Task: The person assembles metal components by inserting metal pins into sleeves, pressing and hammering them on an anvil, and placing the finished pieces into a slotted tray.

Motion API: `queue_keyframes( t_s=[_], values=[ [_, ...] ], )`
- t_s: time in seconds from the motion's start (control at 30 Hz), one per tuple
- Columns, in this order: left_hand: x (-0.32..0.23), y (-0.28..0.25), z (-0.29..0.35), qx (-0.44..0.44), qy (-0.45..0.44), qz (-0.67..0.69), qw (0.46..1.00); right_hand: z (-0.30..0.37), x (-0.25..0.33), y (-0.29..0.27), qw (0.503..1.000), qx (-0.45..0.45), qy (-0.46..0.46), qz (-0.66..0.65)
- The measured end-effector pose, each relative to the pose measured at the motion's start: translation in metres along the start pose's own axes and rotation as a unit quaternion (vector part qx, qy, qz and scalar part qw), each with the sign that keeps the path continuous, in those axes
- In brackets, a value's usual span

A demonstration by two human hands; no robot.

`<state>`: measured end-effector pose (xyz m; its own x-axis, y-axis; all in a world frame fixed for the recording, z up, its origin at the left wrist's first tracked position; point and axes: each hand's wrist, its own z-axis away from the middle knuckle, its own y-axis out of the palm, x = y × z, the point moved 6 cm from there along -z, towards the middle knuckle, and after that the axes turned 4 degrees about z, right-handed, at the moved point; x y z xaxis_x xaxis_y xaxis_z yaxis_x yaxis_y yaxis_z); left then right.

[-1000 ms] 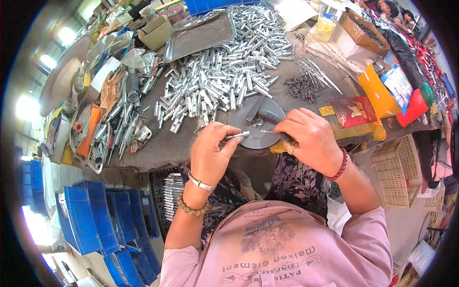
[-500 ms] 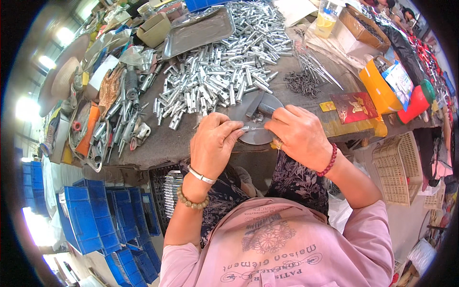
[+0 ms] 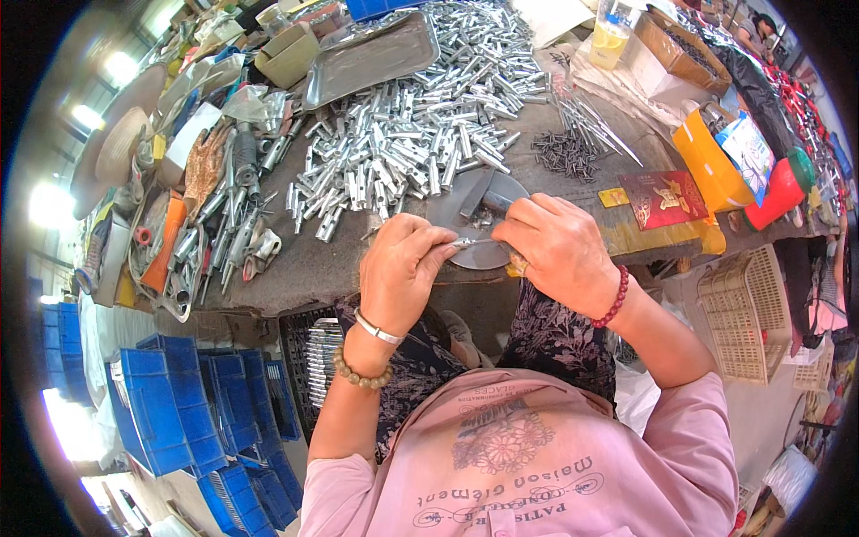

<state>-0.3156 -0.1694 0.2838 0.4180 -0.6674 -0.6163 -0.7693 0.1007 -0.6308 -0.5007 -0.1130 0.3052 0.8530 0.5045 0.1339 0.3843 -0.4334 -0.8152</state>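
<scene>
Over the near edge of the bench my two hands meet in front of me. My left hand pinches a small silver metal tube between thumb and fingertips. From the right, my right hand closes on a thin metal rod whose end meets the tube; my fingers cover the rest of it. Below and behind them lies a round grey metal plate with a dark block on it. Beyond my hands spreads a large pile of silver metal tubes.
A metal tray rests at the pile's far left. Dark screws and long thin rods lie right of the pile, near a red packet. Hand tools crowd the left side; blue bins stand below.
My hands have drawn slightly closer together, the left shifting a little right. The small tube and thin rod now meet more closely between my fingertips.
</scene>
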Motion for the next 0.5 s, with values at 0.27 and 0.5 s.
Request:
queue_keyframes(
  t_s=[0.27,0.5],
  values=[
    [0.003,0.005,0.002,0.005,-0.018,0.05,0.999,0.001,-0.001,0.009,0.999,0.017,0.0,-0.033],
    [0.001,0.004,0.003,-0.022,-0.003,0.047,0.999,0.023,-0.049,-0.029,0.986,-0.073,0.146,0.014]
  ],
)
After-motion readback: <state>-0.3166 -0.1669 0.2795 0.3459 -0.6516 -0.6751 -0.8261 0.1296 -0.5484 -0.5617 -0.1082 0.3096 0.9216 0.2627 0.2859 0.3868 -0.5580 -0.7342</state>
